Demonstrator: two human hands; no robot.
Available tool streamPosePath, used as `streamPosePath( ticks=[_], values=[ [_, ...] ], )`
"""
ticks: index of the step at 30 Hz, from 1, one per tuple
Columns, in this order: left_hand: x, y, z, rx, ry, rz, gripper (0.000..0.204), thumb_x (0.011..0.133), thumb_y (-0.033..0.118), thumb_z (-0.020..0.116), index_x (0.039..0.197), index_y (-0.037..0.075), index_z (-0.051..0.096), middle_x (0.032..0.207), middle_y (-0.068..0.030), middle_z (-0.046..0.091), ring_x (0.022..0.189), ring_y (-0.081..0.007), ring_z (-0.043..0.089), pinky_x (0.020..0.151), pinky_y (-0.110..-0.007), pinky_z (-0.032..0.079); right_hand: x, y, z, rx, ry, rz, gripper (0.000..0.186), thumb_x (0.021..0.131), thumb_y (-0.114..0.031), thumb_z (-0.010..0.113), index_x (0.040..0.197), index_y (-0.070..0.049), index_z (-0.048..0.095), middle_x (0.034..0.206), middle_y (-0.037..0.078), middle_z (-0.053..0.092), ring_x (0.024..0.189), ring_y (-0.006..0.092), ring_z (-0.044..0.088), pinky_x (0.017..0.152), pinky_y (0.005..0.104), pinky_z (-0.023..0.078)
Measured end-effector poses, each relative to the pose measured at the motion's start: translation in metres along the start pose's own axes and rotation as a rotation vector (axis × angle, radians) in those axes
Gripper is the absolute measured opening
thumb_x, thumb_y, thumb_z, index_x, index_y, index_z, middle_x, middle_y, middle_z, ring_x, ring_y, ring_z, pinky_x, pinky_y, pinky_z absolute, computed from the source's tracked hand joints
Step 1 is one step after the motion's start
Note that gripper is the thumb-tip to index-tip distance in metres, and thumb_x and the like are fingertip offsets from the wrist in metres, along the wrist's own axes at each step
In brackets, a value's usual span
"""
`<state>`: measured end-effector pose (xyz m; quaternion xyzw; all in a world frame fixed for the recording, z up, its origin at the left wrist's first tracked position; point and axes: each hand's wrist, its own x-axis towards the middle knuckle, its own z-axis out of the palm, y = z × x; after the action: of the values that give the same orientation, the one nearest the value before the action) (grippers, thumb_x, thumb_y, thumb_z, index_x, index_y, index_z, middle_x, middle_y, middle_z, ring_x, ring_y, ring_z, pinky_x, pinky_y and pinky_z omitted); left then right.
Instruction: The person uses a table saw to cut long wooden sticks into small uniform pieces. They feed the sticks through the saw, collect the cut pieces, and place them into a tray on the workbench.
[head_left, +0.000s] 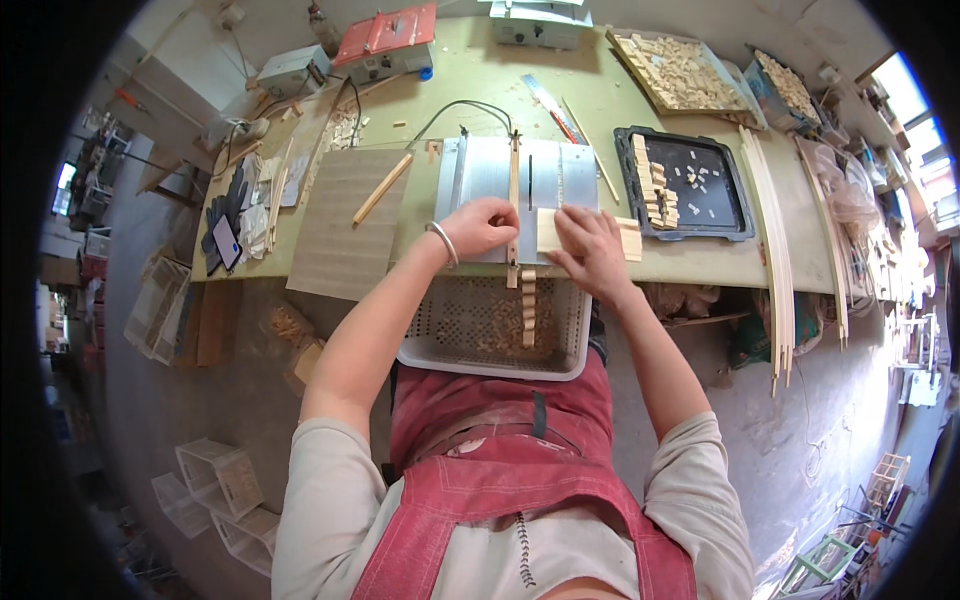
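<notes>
On the bench in front of me is a small table saw with a metal top (475,178), a narrow dark slot and a wooden guide strip (514,172). My left hand (480,228) is closed, its fingertips pinched beside the guide strip; whatever they hold is hidden. Over a flat pale wooden board (547,236) at the saw's near right lies my right hand (592,243), gripping it with bent fingers and the thumb by its near edge. A notched row of small wooden blocks (529,308) shows below the saw's front edge, over a plastic basket (490,365).
A black tray (735,222) with wooden blocks stands right of the saw, beside long wooden strips (773,255). A wooden stick (383,188) rests on cardboard (340,240) at left. Further back are a red-topped machine (385,40) and a block-filled tray (685,75).
</notes>
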<state>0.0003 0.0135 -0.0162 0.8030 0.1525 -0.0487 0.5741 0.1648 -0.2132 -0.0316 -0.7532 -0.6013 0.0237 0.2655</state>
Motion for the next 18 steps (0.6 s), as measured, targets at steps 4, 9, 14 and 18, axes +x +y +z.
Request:
streamPosePath(
  ticks=[4, 9, 14, 18],
  values=[
    [-0.004, 0.014, 0.016, 0.363, 0.197, 0.000, 0.046, 0.080, 0.025, 0.082, 0.118, 0.006, 0.065, 0.114, -0.0132, 0.066, 0.102, -0.0260, 0.067, 0.090, -0.039, 0.056, -0.006, -0.012, 0.008, 0.006, 0.026, -0.008, 0.064, 0.088, -0.037, 0.079, 0.141, -0.009, 0.059, 0.148, 0.011, 0.057, 0.141, 0.0324, 0.049, 0.124, 0.0547, 0.028],
    [-0.008, 0.021, 0.012, 0.344, 0.168, 0.033, 0.065, 0.072, 0.027, 0.090, 0.125, 0.007, 0.059, 0.117, -0.0153, 0.065, 0.105, -0.0297, 0.067, 0.096, -0.039, 0.056, 0.005, -0.024, 0.015, 0.063, 0.024, -0.001, 0.063, 0.087, -0.036, 0.079, 0.139, -0.006, 0.058, 0.149, 0.012, 0.056, 0.142, 0.0333, 0.048, 0.124, 0.0523, 0.028],
    [-0.004, 0.022, 0.016, 0.389, 0.162, 0.030, 0.067, 0.069, 0.028, 0.092, 0.124, 0.008, 0.059, 0.121, -0.0161, 0.064, 0.105, -0.0311, 0.068, 0.096, -0.040, 0.057, 0.002, -0.015, 0.017, 0.102, 0.037, -0.020, 0.065, 0.088, -0.038, 0.079, 0.140, -0.006, 0.058, 0.152, 0.013, 0.055, 0.146, 0.0327, 0.045, 0.126, 0.0535, 0.026],
    [-0.005, 0.015, 0.016, 0.378, 0.175, 0.049, 0.066, 0.069, 0.027, 0.092, 0.123, 0.008, 0.060, 0.123, -0.0159, 0.063, 0.107, -0.0319, 0.069, 0.097, -0.041, 0.057, -0.012, 0.000, -0.001, -0.063, 0.045, 0.025, 0.063, 0.090, -0.042, 0.077, 0.141, -0.009, 0.061, 0.154, 0.011, 0.054, 0.148, 0.0309, 0.044, 0.126, 0.0573, 0.023]
  ],
)
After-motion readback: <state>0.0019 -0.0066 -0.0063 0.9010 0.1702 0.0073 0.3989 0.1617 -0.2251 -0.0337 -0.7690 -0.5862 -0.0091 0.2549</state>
